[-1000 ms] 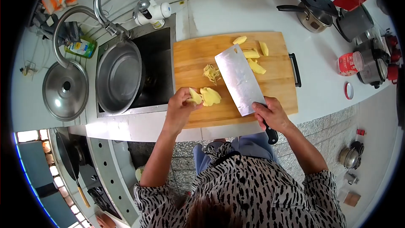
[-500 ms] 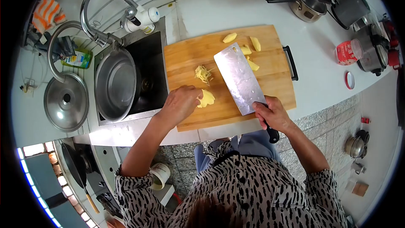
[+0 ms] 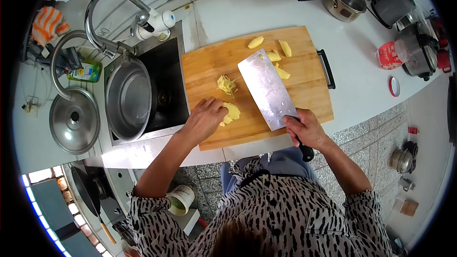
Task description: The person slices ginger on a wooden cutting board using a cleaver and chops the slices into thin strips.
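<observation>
Ginger slices point(image 3: 232, 111) lie in a small overlapping pile at the near left of the wooden cutting board point(image 3: 307, 85). The left hand point(image 3: 203, 119) reaches onto the pile's left edge, fingers bent and close together; whether they pinch a slice cannot be told. To the right, the right hand point(image 3: 306, 128) is clamped on the cleaver point(image 3: 266, 88), its thumb on the base of the blade and the black handle pointing toward the body. The broad blade slants away to the left over the board; whether it touches the wood is unclear. Farther in, ginger shreds point(image 3: 226, 84) form a loose heap between the pile and the board's far side. Ginger chunks point(image 3: 256, 42) lie beyond the blade. Left of the board, a metal basin point(image 3: 127, 99) sits in the sink point(image 3: 167, 78). Toward the counter's point(image 3: 243, 9) far right stand a red-labelled jar point(image 3: 391, 56) and, beyond it, a saucepan point(image 3: 343, 14).
</observation>
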The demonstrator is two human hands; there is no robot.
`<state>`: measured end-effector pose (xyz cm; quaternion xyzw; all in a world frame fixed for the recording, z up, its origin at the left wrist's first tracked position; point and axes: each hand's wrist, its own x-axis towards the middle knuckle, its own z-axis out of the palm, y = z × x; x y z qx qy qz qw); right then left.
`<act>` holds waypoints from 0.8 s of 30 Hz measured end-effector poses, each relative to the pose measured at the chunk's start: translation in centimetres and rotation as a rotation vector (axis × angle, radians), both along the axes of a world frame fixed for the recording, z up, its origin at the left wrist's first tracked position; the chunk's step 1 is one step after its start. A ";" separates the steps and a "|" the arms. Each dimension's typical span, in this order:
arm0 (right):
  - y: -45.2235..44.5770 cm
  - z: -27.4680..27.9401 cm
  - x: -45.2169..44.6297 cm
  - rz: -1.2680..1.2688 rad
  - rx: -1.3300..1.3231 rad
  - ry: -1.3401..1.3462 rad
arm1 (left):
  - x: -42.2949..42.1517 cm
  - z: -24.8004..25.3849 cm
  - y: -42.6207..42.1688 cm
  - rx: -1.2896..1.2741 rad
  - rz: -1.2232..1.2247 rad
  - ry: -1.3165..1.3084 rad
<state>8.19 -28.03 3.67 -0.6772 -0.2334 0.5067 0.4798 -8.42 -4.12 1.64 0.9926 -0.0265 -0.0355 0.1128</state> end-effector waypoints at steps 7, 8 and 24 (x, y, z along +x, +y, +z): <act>0.4 0.3 -0.2 0.014 0.004 -0.012 | -0.8 -0.9 0.1 -0.016 0.045 -0.097; 0.5 0.3 -0.3 0.012 -0.001 -0.010 | -0.9 -0.7 0.0 -0.074 0.090 -0.098; 0.9 0.0 -0.9 0.050 -0.010 -0.019 | -2.0 -1.0 -1.2 -0.274 0.307 -0.140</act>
